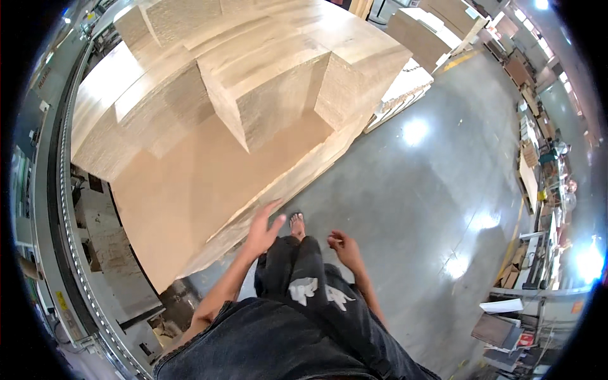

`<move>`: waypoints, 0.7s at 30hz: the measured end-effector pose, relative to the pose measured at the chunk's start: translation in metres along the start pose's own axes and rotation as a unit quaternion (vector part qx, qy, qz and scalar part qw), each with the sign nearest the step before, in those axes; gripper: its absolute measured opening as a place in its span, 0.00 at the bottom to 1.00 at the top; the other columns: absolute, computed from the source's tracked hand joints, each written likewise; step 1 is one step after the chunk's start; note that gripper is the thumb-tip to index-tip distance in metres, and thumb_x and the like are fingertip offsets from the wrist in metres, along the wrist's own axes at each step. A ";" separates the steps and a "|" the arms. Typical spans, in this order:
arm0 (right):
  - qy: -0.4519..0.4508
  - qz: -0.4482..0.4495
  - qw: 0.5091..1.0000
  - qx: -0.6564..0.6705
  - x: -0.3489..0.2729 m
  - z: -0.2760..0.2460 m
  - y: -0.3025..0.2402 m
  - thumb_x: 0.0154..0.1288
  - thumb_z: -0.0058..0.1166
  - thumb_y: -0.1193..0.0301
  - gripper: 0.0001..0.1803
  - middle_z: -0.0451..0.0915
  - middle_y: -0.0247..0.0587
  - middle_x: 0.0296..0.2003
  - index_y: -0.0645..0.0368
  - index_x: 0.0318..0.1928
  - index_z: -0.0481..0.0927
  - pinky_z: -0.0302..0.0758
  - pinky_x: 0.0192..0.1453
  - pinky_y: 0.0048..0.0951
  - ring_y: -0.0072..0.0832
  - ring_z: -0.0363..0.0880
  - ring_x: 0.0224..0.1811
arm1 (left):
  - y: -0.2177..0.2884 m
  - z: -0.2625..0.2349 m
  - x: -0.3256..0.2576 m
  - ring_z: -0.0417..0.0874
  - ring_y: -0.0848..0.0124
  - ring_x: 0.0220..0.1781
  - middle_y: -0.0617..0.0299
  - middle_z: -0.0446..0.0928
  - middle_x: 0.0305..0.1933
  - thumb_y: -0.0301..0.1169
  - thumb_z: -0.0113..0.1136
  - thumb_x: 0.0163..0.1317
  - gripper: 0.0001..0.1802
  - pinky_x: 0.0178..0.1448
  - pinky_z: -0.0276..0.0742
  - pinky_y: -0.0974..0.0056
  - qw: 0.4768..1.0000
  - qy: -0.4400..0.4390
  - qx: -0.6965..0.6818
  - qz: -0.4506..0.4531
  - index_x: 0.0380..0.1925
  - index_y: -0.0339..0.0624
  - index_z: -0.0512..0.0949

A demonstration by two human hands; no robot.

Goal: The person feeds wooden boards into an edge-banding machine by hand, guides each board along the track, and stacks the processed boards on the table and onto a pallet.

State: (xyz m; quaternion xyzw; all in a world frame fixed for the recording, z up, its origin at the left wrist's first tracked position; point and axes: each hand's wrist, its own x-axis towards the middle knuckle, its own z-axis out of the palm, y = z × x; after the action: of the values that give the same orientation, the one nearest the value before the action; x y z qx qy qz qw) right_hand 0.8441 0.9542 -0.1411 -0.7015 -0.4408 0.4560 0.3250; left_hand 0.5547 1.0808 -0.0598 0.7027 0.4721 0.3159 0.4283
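Observation:
My left hand (259, 233) has its fingers spread and holds nothing. It is beside the near edge of a large stack of flat brown boards (190, 190); whether the fingertips touch that edge I cannot tell. On the stack stand several blocks of piled light-wood panels (278, 104) of uneven heights, leaving a bare brown board surface toward me. My right hand (346, 249) hangs over the floor by my right leg, its fingers loosely bent and apart with nothing in them.
A long machine rail (61, 183) runs along the left of the stack. Beyond its far right corner, more board piles (421, 35) stand on the glossy grey floor (411, 183). Shelves and loose panels (500, 332) line the right side.

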 end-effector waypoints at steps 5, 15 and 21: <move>0.044 0.066 0.995 0.056 0.079 -0.094 -0.021 0.80 0.57 0.53 0.28 0.90 0.44 0.49 0.64 0.65 0.79 0.81 0.50 0.33 0.30 0.89 0.46 | 0.029 0.043 0.152 0.73 0.53 0.76 0.45 0.73 0.74 0.37 0.58 0.78 0.27 0.78 0.67 0.54 0.995 -0.046 -0.061 0.068 0.72 0.39 0.71; 0.053 0.109 0.976 0.180 0.297 -0.304 -0.098 0.83 0.34 0.38 0.41 0.80 0.42 0.67 0.61 0.71 0.75 0.68 0.74 0.43 0.37 0.76 0.69 | 0.034 0.115 0.303 0.60 0.60 0.83 0.54 0.59 0.84 0.60 0.43 0.81 0.42 0.84 0.55 0.52 0.843 0.081 -0.467 -0.253 0.81 0.41 0.59; -0.070 0.164 0.956 0.233 0.529 -0.399 -0.111 0.83 0.43 0.44 0.31 0.81 0.36 0.62 0.54 0.69 0.77 0.72 0.70 0.41 0.29 0.73 0.67 | 0.056 0.127 0.356 0.55 0.59 0.85 0.58 0.50 0.88 0.60 0.41 0.81 0.44 0.85 0.51 0.54 0.776 0.217 -0.493 -0.327 0.85 0.46 0.49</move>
State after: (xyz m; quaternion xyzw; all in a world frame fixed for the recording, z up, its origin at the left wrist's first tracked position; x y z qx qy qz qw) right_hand 1.2817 1.4604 -0.0838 -0.6351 -0.2230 0.6411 0.3687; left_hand 0.8109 1.3645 -0.0502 0.1113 0.5336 0.4906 0.6799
